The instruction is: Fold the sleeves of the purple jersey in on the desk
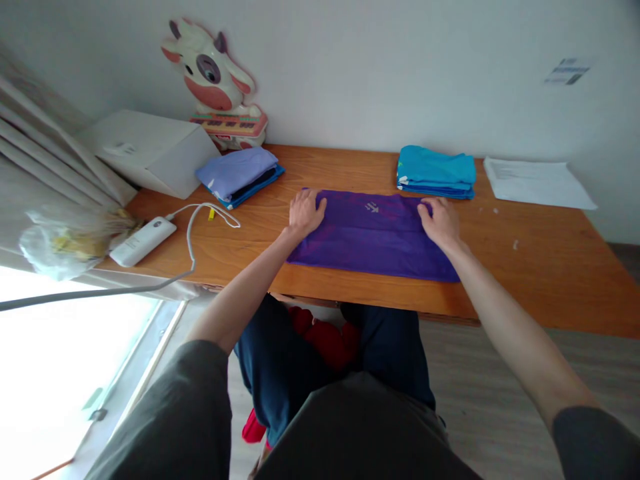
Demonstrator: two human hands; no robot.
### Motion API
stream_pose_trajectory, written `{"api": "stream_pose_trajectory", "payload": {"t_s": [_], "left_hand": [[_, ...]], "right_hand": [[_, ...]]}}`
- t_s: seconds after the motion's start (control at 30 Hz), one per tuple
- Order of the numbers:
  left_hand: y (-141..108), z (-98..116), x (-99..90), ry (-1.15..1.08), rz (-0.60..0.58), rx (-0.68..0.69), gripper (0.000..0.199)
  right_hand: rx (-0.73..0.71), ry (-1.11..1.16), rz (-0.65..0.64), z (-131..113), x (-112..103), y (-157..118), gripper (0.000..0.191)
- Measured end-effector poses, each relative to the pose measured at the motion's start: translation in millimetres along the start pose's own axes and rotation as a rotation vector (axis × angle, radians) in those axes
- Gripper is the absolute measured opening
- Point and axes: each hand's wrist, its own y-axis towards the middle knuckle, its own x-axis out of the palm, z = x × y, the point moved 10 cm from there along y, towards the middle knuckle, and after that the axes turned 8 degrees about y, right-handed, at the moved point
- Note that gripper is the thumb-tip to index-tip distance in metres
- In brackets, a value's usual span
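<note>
At the far left of the wooden table (550, 267), a clear plastic bag (60, 243) lies crumpled beside a white oblong device (143, 241) with a grey cable (193, 230). Behind it stands a white cardboard box (150, 150), then a cow-shaped toy (215, 83) against the wall. A lavender folded cloth (237, 170) sits on a blue one, to the left of the hands.

The left hand (305, 213) rests flat, fingers spread, on the left end of the purple cloth (373, 240). This cloth is soft fabric, folded into a long rectangle, with a small pale mark near its far edge. It lies at the table's near centre, directly under both palms. The right hand (441, 220) presses flat on the cloth's right end, fingers extended and gripping nothing.

Behind the right hand is a stack of turquoise folded cloths (435, 172). White paper sheets (537, 181) lie furthest right.
</note>
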Motion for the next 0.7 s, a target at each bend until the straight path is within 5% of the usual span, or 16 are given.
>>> {"api": "stream_pose_trajectory", "payload": {"t_s": [0.13,0.3,0.5,0.7], "left_hand": [[24,-41,10.6,0.051,-0.033,-0.161,0.050],[18,-48,7.9,-0.040,0.055,-0.122,0.012],[-10,-17,-45.0,-0.332,0.218,0.021,0.004],[-88,-8,-91.6,-0.474,0.164,0.111,0.018]], "right_hand": [[0.183,-0.107,0.036,54,-2,27,0.057],[0.132,0.044,0.063,55,-6,34,0.022],[0.160,0.363,0.166,44,-52,9,0.025],[-0.047,0.486,0.026,8,-94,-61,0.033]]}}
